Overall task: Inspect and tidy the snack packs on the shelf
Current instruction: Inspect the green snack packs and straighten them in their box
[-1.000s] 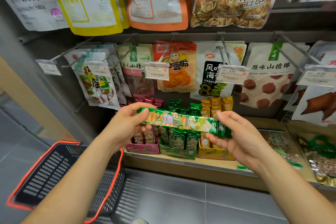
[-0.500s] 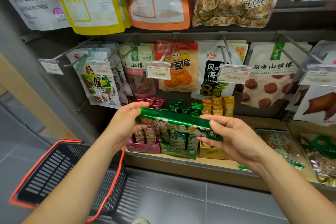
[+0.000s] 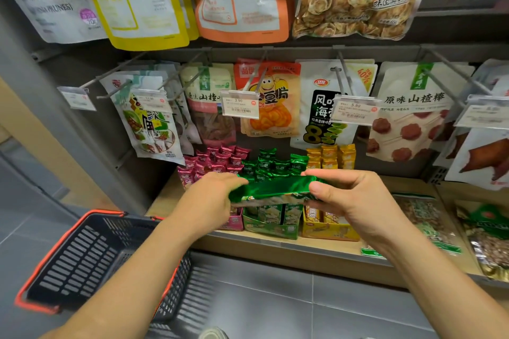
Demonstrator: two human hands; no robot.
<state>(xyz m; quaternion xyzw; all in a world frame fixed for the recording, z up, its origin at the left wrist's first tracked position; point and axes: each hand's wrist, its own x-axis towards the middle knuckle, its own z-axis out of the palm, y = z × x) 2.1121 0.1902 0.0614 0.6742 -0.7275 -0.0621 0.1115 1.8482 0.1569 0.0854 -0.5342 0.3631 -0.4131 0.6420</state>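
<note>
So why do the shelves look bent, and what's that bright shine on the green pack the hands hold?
Head view: the wide-angle lens bows the shelf rail and tilts the hanging bags outward. Head view: light glares off the green foil pack gripped by the left hand and right hand. Head view: the basket blurs towards the bottom edge.

Forearms extended; left hand [image 3: 209, 198], right hand [image 3: 355, 201] grip green pack [image 3: 275, 188]

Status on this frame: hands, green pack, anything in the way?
Left hand and right hand each grip one end of the green snack pack. Pack held roughly level before the green display box. Nothing seen in the way.
</note>
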